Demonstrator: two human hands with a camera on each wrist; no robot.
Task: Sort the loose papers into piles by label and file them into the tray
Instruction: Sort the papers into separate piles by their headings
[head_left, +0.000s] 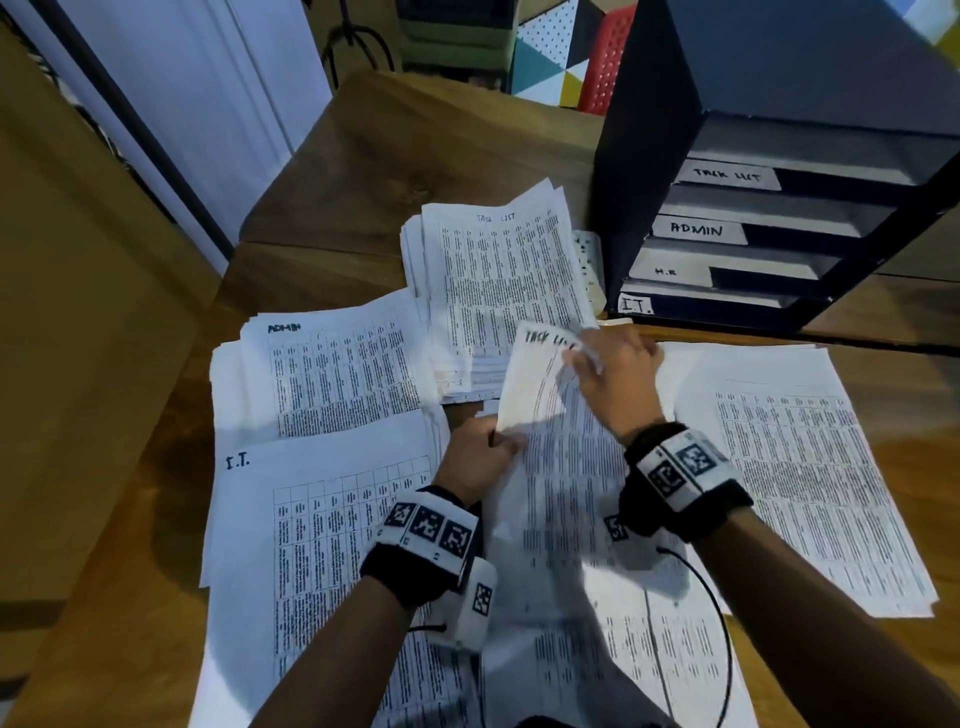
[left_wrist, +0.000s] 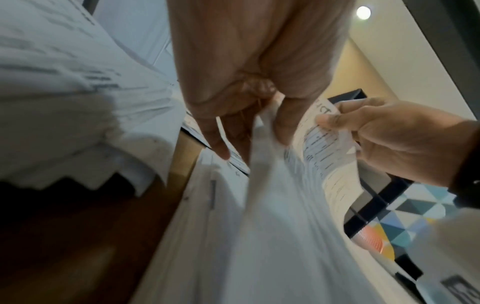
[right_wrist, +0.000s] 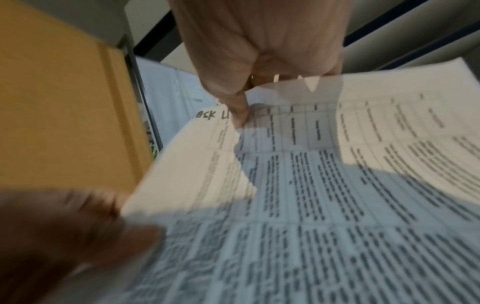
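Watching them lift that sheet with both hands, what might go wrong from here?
The held sheet reads TASK LIST, but the ADMIN pile and I.T. pile lie close by, so it might land on the wrong one. The right hand and left hand pinch it while it curls, so it might crease. The TASK LIST pile looks fanned and uneven; dropping a sheet on it may shift it.

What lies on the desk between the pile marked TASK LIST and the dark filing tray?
In the head view, a white perforated object lies between the TASK LIST pile and the filing tray, partly hidden under the pile's right edge. What it is cannot be told.
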